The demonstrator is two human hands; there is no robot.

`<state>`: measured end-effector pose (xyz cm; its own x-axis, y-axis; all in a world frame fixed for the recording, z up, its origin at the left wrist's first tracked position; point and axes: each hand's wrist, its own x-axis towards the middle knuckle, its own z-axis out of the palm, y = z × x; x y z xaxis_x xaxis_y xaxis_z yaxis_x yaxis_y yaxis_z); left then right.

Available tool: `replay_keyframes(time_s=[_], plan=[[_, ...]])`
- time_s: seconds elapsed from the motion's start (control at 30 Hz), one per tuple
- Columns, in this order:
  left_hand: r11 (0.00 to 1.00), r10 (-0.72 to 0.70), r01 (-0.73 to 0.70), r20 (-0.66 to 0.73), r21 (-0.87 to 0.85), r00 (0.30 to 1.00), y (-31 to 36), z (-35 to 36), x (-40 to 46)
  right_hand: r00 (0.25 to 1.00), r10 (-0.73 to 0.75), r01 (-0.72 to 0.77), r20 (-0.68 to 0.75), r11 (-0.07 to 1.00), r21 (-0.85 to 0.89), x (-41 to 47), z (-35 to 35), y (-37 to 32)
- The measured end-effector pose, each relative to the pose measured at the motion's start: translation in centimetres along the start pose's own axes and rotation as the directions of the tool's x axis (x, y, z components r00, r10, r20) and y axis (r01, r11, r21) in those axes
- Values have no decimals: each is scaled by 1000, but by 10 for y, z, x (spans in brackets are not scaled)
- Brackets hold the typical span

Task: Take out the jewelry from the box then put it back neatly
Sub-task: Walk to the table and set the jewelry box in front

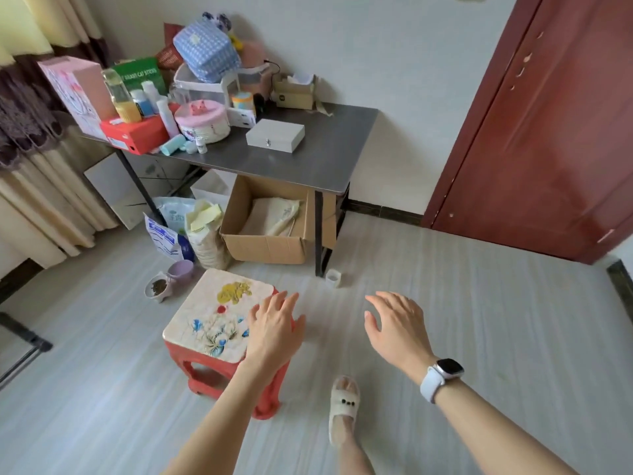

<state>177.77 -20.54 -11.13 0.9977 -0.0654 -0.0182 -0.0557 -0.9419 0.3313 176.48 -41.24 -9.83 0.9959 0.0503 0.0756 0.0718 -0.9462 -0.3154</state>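
Observation:
A white jewelry box (275,135) with a small metal clasp sits closed on the grey table (308,159), on its bare right half. No jewelry shows. My left hand (274,329) hovers with fingers spread over the right edge of a red stool (219,323) with a floral top, well short of the table. My right hand (399,325), a white watch on its wrist, is held out over the floor, fingers apart and empty. Both hands are far below and in front of the box.
The table's left half is crowded with boxes, bottles, a pink round tin (202,121) and a blue checked bag (205,51). Under it stand an open cardboard box (270,241) and bags. Pet bowls (161,286) sit left of the stool. A red door (548,132) is at right.

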Motion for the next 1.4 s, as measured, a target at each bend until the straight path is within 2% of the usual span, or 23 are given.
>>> replay_keyframes(time_s=[0.17, 0.37, 0.43, 0.53, 0.77, 0.93, 1.03, 1.2, 1.4], plan=[[997, -76, 76, 22, 14, 997, 0, 0, 134, 997, -67, 67, 34, 998, 17, 146, 2, 24], [997, -76, 75, -177, -14, 981, 3, -45, 275, 985, -169, 171, -37, 985, 40, 301, -15, 24], [996, -90, 86, -199, -27, 976, -1, -49, 310, 978, -195, 200, -75, 977, 66, 340, -13, 21], [994, -108, 106, -159, -26, 981, -9, -41, 357, 977, -190, 199, -101, 976, 89, 389, -2, 19], [991, -113, 104, -113, -80, 987, -35, -14, 491, 984, -175, 176, -24, 983, 60, 514, 41, 22], [995, -84, 77, -120, -66, 989, -68, -32, 604, 986, -151, 144, 69, 984, 103, 622, 49, -1], [996, -86, 81, -120, -48, 989, -83, -47, 666, 986, -162, 153, 46, 977, 147, 674, 57, -10], [983, -128, 110, -121, -150, 984, -90, -53, 725, 990, -128, 115, 52, 973, 200, 730, 71, -19], [964, -206, 183, -101, -194, 973, -112, -37, 742, 980, -170, 147, 107, 969, 198, 768, 100, -34]])
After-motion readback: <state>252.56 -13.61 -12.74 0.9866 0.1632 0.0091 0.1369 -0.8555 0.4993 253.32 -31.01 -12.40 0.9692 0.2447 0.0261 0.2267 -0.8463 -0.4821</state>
